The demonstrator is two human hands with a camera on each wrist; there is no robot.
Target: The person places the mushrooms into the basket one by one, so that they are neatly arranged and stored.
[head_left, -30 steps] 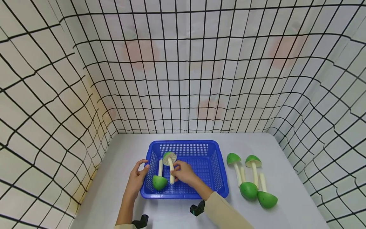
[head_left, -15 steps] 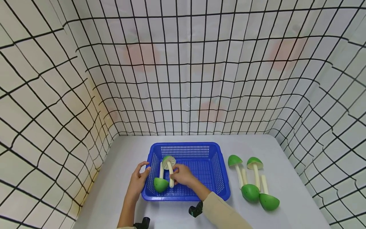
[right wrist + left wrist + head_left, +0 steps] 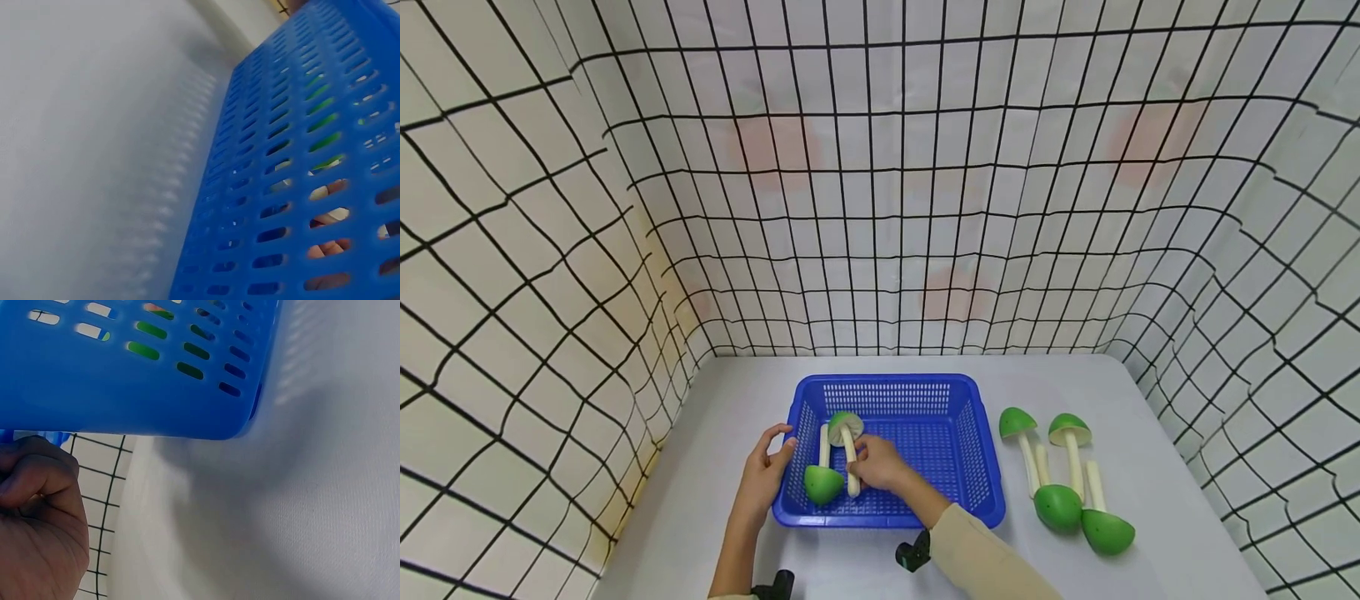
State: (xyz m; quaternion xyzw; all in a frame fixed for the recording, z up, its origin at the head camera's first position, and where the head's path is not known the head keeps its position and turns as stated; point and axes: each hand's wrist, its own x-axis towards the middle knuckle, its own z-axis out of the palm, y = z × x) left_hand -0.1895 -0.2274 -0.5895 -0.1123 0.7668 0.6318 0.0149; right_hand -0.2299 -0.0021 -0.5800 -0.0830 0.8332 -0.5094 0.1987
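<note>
A blue plastic basket [image 3: 889, 380] with slotted walls stands mid-table in the head view. My left hand [image 3: 758, 483] holds its left rim between thumb and fingers; the left wrist view has the curled hand [image 3: 44, 512] by the basket wall [image 3: 119, 400]. Inside the basket, my right hand [image 3: 882, 463] pinches the white stem of a green-capped toy mushroom [image 3: 846, 427], cap toward the back. Another green-capped mushroom [image 3: 823, 486] lies to its left, cap toward the front. The right wrist view looks at the basket's slotted outer wall [image 3: 250, 156], which mostly hides that hand.
Right of the basket, several more green-capped mushrooms lie on the white table [image 3: 1172, 533], among them a rear one [image 3: 1017, 422] and a front one [image 3: 1108, 532]. Black wire-grid netting [image 3: 895, 250] encloses the back and both sides.
The right hand has lowered the mushroom slightly toward the front of the basket, its stem now at the basket floor. The left hand stays at the rim. The head view has shifted a little.
</note>
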